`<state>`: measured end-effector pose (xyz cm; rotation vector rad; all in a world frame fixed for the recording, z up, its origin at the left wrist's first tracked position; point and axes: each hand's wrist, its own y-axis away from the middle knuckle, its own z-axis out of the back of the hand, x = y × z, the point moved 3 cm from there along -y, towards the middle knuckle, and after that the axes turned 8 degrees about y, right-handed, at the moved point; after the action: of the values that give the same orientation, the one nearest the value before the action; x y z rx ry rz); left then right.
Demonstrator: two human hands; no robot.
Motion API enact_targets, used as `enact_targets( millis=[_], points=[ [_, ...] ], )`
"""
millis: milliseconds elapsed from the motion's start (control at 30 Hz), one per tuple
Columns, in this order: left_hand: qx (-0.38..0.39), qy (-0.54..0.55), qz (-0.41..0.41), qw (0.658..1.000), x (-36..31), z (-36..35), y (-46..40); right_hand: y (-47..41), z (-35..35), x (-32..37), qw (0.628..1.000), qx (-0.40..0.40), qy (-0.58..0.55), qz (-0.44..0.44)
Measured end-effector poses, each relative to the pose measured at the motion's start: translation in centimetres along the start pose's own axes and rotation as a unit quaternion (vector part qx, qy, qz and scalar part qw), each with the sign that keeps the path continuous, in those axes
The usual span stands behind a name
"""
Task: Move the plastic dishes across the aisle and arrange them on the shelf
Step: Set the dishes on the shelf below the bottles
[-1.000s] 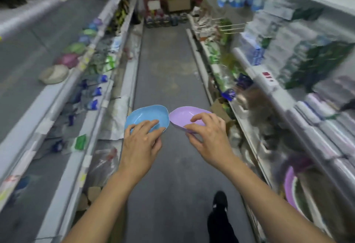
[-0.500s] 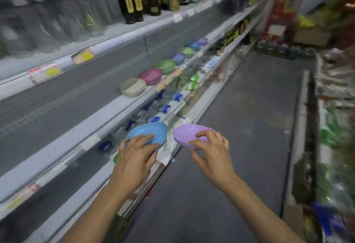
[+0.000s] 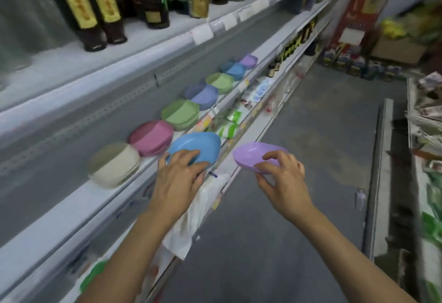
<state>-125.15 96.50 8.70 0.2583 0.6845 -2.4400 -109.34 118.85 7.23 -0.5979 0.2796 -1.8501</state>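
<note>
My left hand (image 3: 179,178) grips a blue plastic dish (image 3: 198,146) by its near rim, held just over the front edge of the white middle shelf (image 3: 79,197). My right hand (image 3: 282,178) pinches a purple plastic dish (image 3: 253,155) by its near rim, out over the aisle floor. A row of dish stacks stands on that shelf: cream (image 3: 114,165), pink (image 3: 151,137), green (image 3: 180,113), blue-violet (image 3: 202,93), light green (image 3: 220,82), blue (image 3: 233,69) and purple (image 3: 248,61).
Dark bottles (image 3: 100,8) line the shelf above. Packaged goods (image 3: 229,123) fill the lower shelf, and a white plastic bag (image 3: 191,221) hangs off its edge. The grey aisle floor (image 3: 299,183) runs ahead to boxes at the far end. Another shelf unit (image 3: 425,159) borders the right.
I have turned left toward the shelf with the row of dishes, which is now closer. Both hands carried their dishes up and forward, and the blue dish has reached the shelf edge.
</note>
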Motion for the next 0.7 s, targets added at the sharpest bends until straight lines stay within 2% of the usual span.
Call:
enact_targets(
  millis=[67,267,500,700],
  points=[
    [0.004,-0.011,-0.015,1.0,0.2,-2.1,-4.7,-3.5,-1.8,-3.5,1.0,0.004,0.004,0.004],
    [0.012,-0.029,0.018,0.999,1.2,-10.8,-16.9,-14.5,-7.7,-14.4,0.999,0.021,-0.007,0.046],
    [0.003,-0.063,0.106,0.992,0.1,-18.3,-31.1,-30.0,-10.4,-26.7,0.993,0.05,-0.04,0.098],
    [-0.004,-0.085,0.174,0.981,1.2,-22.8,-41.9,-41.8,-14.4,-32.4,0.985,0.063,-0.08,0.142]
  ],
)
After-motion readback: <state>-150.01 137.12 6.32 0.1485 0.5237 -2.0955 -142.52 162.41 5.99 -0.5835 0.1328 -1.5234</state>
